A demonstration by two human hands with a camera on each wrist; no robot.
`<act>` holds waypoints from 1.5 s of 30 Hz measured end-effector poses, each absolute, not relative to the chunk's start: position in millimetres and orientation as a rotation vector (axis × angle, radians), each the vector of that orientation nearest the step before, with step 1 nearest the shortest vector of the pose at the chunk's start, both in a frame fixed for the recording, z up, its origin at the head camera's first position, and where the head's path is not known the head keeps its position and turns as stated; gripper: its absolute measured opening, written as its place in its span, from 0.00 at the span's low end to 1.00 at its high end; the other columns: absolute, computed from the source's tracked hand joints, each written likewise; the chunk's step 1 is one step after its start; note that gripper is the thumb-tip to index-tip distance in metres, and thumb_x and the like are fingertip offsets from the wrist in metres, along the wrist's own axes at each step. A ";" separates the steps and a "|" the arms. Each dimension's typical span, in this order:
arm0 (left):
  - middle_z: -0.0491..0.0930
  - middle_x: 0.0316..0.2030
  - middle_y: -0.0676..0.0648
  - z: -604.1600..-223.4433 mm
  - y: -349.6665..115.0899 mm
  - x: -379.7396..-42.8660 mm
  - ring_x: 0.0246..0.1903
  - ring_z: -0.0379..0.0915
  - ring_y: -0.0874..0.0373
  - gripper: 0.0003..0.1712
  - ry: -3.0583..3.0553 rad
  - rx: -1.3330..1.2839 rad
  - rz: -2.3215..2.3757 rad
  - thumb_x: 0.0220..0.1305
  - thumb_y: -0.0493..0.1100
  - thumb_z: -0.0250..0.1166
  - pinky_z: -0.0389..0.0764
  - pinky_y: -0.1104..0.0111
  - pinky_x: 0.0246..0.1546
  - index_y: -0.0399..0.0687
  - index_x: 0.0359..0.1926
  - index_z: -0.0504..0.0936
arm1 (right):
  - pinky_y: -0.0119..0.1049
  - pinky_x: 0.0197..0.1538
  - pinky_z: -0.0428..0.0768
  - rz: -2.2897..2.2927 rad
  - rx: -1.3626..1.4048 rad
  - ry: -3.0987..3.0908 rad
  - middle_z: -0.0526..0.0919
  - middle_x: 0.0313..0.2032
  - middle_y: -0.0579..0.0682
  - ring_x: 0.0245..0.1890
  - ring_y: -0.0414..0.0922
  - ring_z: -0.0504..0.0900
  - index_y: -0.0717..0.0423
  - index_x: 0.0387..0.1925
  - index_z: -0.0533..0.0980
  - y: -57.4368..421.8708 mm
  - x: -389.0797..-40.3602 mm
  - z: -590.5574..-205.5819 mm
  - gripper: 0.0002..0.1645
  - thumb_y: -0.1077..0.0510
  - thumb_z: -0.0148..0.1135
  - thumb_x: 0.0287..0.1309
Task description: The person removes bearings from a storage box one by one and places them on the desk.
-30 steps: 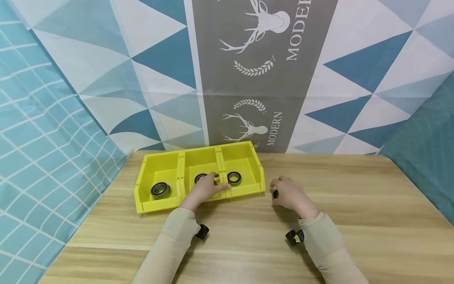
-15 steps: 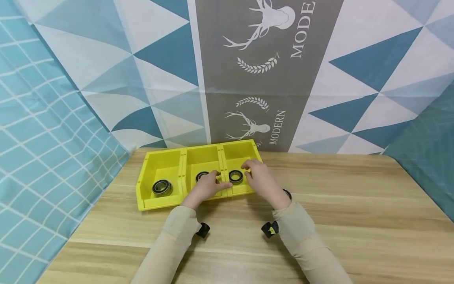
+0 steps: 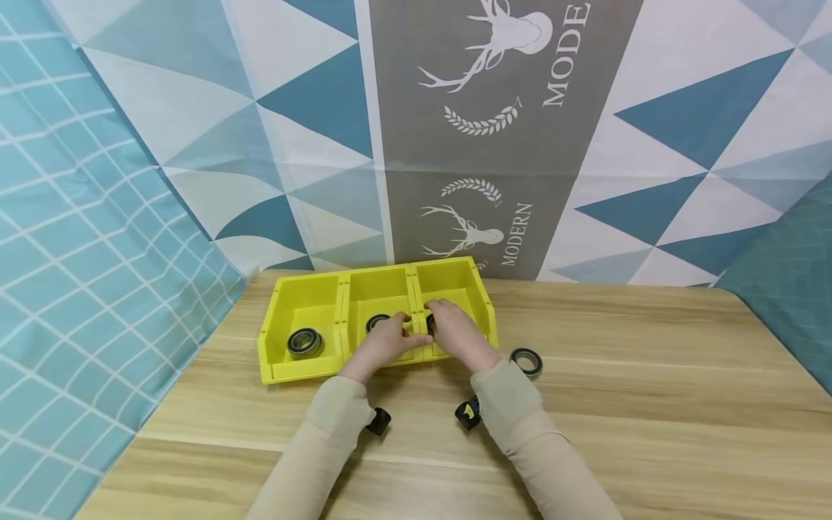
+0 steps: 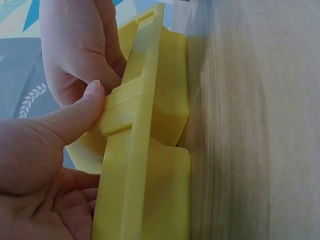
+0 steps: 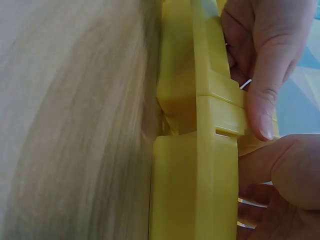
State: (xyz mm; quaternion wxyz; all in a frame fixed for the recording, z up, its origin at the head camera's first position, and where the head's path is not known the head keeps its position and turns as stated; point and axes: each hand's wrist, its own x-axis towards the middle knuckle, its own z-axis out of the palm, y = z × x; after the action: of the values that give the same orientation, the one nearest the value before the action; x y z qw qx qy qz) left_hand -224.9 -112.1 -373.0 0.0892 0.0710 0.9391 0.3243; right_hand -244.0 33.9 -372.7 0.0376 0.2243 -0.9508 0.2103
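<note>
Three joined yellow bins [image 3: 380, 282] stand in a row on the table. My left hand [image 3: 385, 342] grips them at the divider between the middle and right bins, with its thumb [image 4: 82, 112] over the front lip. Into the right bin reaches my right hand [image 3: 455, 331], fingers bent down over a black-rimmed ball bearing [image 3: 430, 325]. Only the left edge of that bearing shows; I cannot tell whether the fingers pinch it. Another bearing [image 3: 377, 321] lies in the middle bin, partly behind my left hand. In the left bin are stacked bearings [image 3: 304, 341].
A loose bearing [image 3: 526, 362] lies flat on the wooden table [image 3: 650, 375], right of the bins and close by my right sleeve. Patterned cloth [image 3: 312, 144] hangs behind the bins, and a blue checked sheet [image 3: 84, 238] borders the left side.
My right hand has let go of the bearing on the table at right and moved left into the right bin, over the bearing there. The left hand keeps its grip on the bins.
</note>
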 end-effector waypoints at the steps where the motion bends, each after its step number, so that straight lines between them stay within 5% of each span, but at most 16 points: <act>1: 0.78 0.44 0.38 -372.9 -111.7 -224.8 0.42 0.76 0.49 0.45 2.796 0.211 0.964 0.53 0.63 0.61 0.76 0.59 0.40 0.33 0.60 0.64 | 0.43 0.53 0.73 0.633 0.692 -2.927 0.75 0.50 0.60 0.50 0.54 0.75 0.65 0.55 0.69 33.4 -244.3 -372.8 0.25 0.66 0.57 0.54; 12: 0.78 0.43 0.39 -372.3 -112.1 -225.3 0.41 0.76 0.49 0.45 2.802 0.222 0.960 0.52 0.63 0.61 0.76 0.59 0.40 0.33 0.59 0.65 | 0.42 0.54 0.73 0.536 0.707 -3.140 0.73 0.53 0.59 0.52 0.52 0.74 0.64 0.58 0.67 30.1 -257.7 -369.3 0.32 0.57 0.64 0.52; 26: 0.78 0.42 0.40 -371.0 -111.8 -227.6 0.40 0.76 0.51 0.44 2.808 0.214 0.947 0.52 0.64 0.61 0.76 0.60 0.40 0.35 0.59 0.65 | 0.43 0.50 0.74 0.332 0.699 -3.213 0.75 0.49 0.56 0.48 0.51 0.75 0.58 0.54 0.73 27.0 -272.2 -370.1 0.29 0.50 0.65 0.50; 45: 0.78 0.43 0.39 -374.2 -110.9 -225.9 0.41 0.76 0.50 0.45 2.800 0.227 0.948 0.52 0.65 0.60 0.76 0.60 0.39 0.34 0.59 0.65 | 0.42 0.49 0.74 0.269 0.719 -3.203 0.74 0.47 0.57 0.45 0.52 0.76 0.59 0.49 0.74 25.3 -267.5 -372.1 0.22 0.54 0.62 0.54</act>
State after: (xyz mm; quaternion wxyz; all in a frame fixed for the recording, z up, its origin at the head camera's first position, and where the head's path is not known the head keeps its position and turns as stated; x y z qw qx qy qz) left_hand -225.9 -110.9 -374.2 0.0885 0.0762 0.9407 0.3184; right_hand -267.5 25.3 -372.1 -0.0760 0.2178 -0.9696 0.0814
